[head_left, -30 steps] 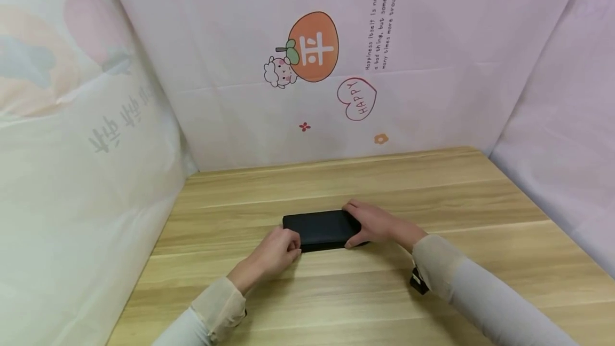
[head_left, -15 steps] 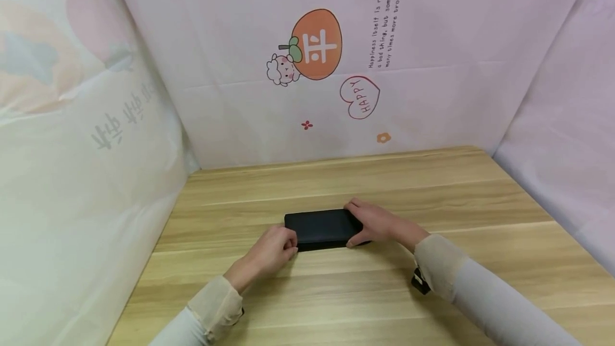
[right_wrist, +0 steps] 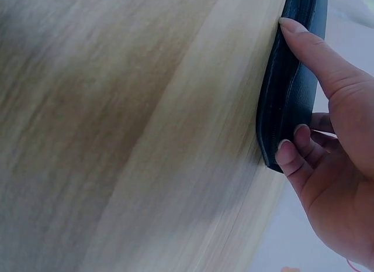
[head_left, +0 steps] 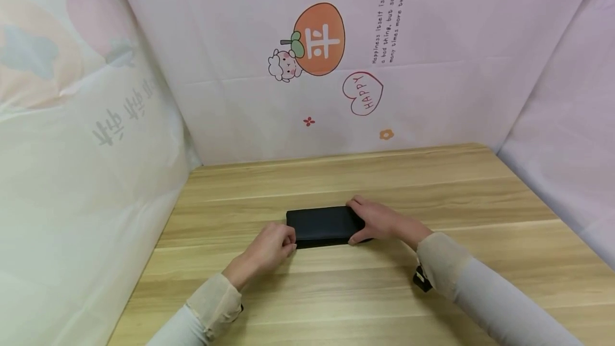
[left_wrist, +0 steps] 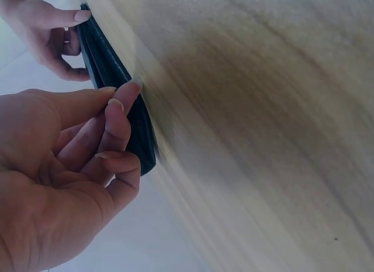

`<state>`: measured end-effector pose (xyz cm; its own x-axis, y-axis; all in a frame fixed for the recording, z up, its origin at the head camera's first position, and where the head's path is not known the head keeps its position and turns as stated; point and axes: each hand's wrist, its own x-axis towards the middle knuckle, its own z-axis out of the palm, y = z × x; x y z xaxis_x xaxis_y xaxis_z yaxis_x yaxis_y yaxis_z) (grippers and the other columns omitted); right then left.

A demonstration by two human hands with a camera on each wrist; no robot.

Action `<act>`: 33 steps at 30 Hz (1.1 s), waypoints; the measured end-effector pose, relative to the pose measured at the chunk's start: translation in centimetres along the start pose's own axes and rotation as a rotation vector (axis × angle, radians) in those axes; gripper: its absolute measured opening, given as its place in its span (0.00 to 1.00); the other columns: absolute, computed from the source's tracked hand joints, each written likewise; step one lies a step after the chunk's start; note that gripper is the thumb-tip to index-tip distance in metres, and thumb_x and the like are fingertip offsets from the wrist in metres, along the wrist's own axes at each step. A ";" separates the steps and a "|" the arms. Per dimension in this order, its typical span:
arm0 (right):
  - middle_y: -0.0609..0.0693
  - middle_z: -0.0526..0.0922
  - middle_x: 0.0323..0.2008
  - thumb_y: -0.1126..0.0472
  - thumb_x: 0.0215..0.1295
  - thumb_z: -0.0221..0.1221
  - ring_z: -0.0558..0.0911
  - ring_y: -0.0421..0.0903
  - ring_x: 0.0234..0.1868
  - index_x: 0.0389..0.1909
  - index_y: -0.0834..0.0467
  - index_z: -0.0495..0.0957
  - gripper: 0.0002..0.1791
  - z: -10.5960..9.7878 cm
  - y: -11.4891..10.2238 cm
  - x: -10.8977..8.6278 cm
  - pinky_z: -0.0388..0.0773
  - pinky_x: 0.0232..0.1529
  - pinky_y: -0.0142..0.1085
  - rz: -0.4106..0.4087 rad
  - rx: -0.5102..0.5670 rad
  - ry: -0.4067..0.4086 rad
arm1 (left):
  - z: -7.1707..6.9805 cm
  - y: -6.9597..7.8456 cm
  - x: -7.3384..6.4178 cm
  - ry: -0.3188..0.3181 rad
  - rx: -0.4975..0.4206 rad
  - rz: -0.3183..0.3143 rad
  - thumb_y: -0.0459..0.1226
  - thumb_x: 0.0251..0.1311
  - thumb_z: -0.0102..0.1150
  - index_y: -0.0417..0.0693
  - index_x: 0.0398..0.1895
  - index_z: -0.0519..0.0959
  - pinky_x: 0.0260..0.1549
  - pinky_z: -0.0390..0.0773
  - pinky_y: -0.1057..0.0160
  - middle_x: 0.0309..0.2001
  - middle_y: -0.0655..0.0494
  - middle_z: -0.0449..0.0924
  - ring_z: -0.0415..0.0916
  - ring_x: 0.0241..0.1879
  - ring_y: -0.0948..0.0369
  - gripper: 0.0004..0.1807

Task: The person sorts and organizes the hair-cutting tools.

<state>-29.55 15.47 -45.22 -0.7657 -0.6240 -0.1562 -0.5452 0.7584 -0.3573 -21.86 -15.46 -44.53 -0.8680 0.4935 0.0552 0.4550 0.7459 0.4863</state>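
A long black zip wallet [head_left: 322, 223] with a smooth, leather-like surface lies flat on the wooden table. Zipper teeth run along its near side in the right wrist view, where the wallet's end [right_wrist: 295, 96] shows. My right hand [head_left: 377, 220] grips the right end, thumb on the near edge and fingers round the far side. At the near left corner, my left hand [head_left: 269, 247] pinches thumb and forefinger together right at the zipped edge. What sits between those fingertips is hidden. The left wrist view shows the wallet [left_wrist: 145, 137] behind my curled fingers.
The wood-grain table [head_left: 384, 292] extends around both hands. A white printed cloth [head_left: 230, 116] stands along its back, with more cloth at the left [head_left: 120, 175] and right sides. A small dark strap piece [head_left: 422, 280] hangs under my right cuff.
My left hand has slid slightly left along the wallet's near edge to its corner. My right hand keeps its grip on the right end. The head view has shifted a little.
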 end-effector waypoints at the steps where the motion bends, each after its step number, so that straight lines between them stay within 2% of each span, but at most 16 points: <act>1: 0.59 0.66 0.70 0.36 0.56 0.72 0.74 0.57 0.66 0.75 0.66 0.60 0.56 0.0 0.0 0.0 0.73 0.63 0.51 0.000 0.002 0.001 | 0.0 0.0 0.0 -0.002 -0.004 0.000 0.29 0.64 0.65 0.46 0.26 0.81 0.26 0.73 0.66 0.21 0.63 0.74 0.69 0.23 0.67 0.09; 20: 0.59 0.67 0.67 0.38 0.56 0.73 0.77 0.57 0.61 0.73 0.67 0.61 0.55 -0.1 0.0 -0.1 0.74 0.62 0.51 -0.037 0.004 0.011 | -0.3 -0.9 -0.3 0.041 0.037 -0.035 0.30 0.64 0.67 0.46 0.27 0.81 0.27 0.74 0.65 0.24 0.61 0.76 0.70 0.24 0.66 0.08; 25: 0.59 0.68 0.66 0.39 0.56 0.73 0.77 0.57 0.61 0.72 0.68 0.62 0.54 -0.1 0.0 -0.1 0.74 0.61 0.51 -0.053 0.016 0.018 | -0.3 -1.4 -0.2 0.058 0.026 -0.041 0.29 0.63 0.67 0.46 0.26 0.80 0.23 0.72 0.66 0.21 0.63 0.75 0.69 0.21 0.67 0.09; 33: 0.58 0.67 0.67 0.40 0.58 0.72 0.75 0.56 0.64 0.74 0.66 0.60 0.53 0.0 0.0 -0.2 0.72 0.63 0.50 -0.036 0.056 0.003 | -0.7 -1.6 -0.3 0.078 0.002 -0.048 0.28 0.62 0.68 0.45 0.25 0.81 0.19 0.70 0.68 0.18 0.64 0.74 0.67 0.18 0.67 0.09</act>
<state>-29.41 15.56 -45.15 -0.7467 -0.6503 -0.1398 -0.5525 0.7234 -0.4141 -22.48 -17.05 -44.71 -0.9019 0.4203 0.0999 0.4125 0.7691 0.4881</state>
